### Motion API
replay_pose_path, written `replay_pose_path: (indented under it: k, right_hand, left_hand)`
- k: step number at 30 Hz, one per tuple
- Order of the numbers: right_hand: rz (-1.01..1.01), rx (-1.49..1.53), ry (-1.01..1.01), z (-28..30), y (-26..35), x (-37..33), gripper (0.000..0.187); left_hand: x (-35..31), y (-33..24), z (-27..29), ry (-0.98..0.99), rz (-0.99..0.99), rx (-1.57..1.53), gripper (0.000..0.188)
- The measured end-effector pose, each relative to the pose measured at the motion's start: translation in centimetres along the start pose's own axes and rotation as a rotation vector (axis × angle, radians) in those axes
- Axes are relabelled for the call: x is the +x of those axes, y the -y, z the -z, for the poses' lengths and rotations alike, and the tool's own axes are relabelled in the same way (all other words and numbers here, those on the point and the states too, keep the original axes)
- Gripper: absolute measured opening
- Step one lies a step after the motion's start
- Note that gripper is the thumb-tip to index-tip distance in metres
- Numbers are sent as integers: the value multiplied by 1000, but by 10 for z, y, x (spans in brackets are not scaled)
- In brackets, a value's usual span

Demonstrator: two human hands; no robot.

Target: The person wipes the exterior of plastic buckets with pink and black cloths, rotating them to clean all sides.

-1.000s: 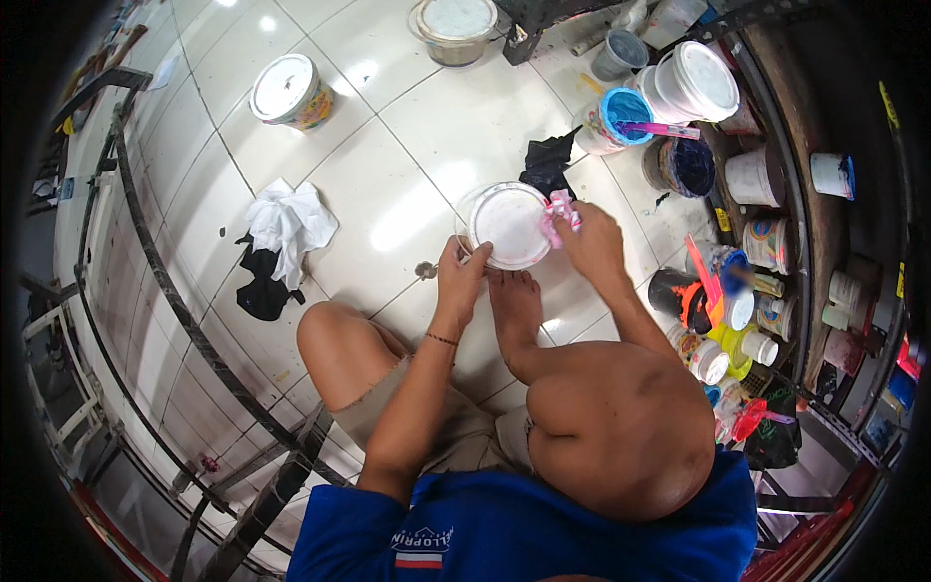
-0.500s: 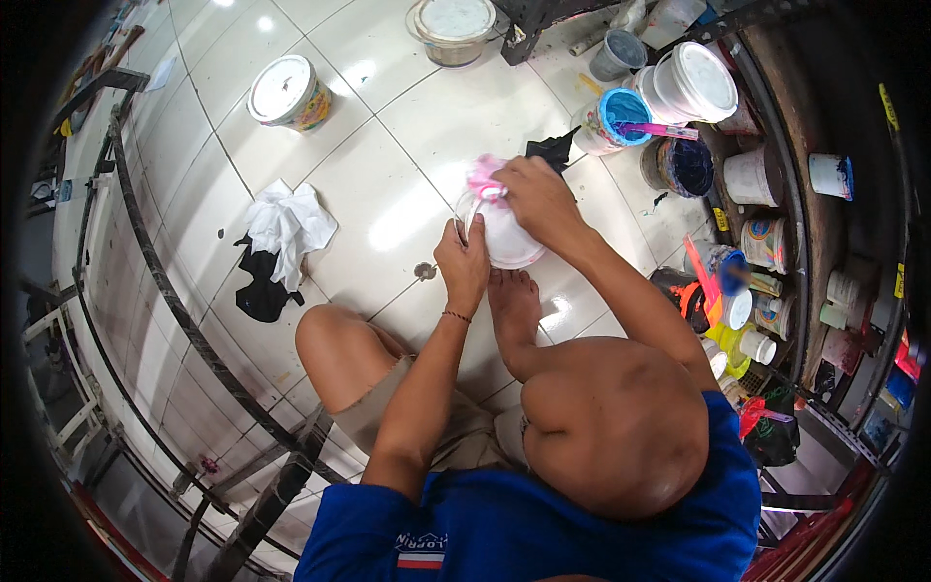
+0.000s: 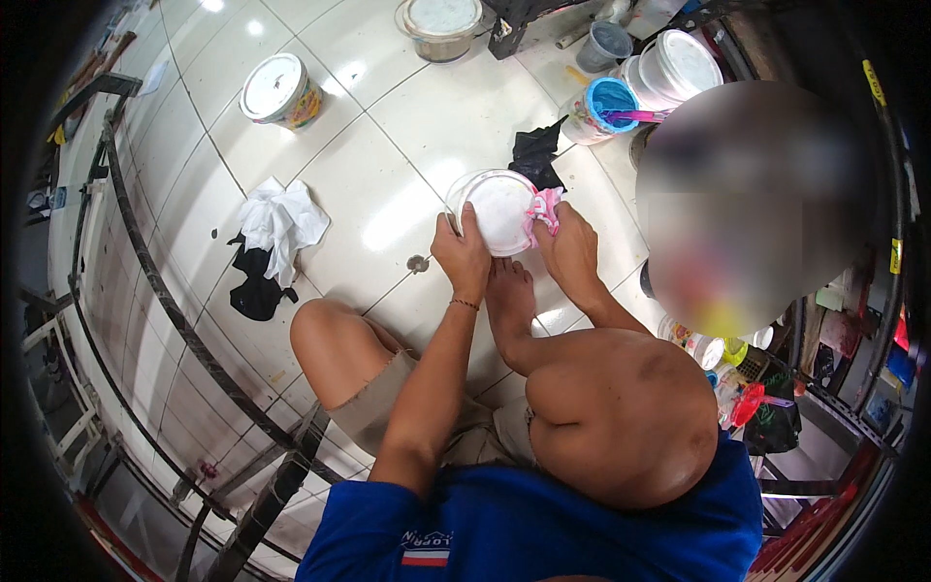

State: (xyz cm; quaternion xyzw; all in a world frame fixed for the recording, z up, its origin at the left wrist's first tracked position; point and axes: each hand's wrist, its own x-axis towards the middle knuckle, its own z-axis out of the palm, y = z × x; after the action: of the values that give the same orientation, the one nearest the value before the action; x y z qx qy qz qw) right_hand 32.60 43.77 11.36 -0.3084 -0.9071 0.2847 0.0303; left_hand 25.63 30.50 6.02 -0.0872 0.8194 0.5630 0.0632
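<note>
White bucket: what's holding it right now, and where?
The left hand grips the white bucket at its left rim; the right hand presses a pink cloth against its right edge.

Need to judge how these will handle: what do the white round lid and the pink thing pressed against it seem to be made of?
The white round lid looks like smooth, slightly glossy plastic: an even colour and a thin moulded rim, held steady by the left hand. The pink thing looks like soft cloth: it bunches and folds under the right hand. Its exact fabric cannot be told.
</note>
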Motion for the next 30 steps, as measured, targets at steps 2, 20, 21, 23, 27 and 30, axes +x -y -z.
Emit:
replay_pose_path:
  k: [2, 20, 21, 23, 27, 30]
  right_hand:
    - [-40, -16, 26, -2, -6, -3, 25]
    - [330, 141, 250, -7, 13, 120, 38]
    - [289, 166, 281, -4, 15, 122, 39]
    - [240, 246, 192, -9, 7, 111, 37]
    - [-50, 359, 101, -3, -11, 68, 31]
    - [-216, 383, 61, -13, -31, 34, 31]
  left_hand:
    - [-6, -3, -2, -34, 24, 25, 42]
    - [1, -34, 3, 227, 222, -151, 41]
    - [1, -28, -3, 163, 194, -142, 40]
    - [0, -16, -9, 27, 146, -117, 39]
    - [3, -11, -9, 79, 151, 9, 43]
    - [5, -5, -11, 57, 162, 33, 46]
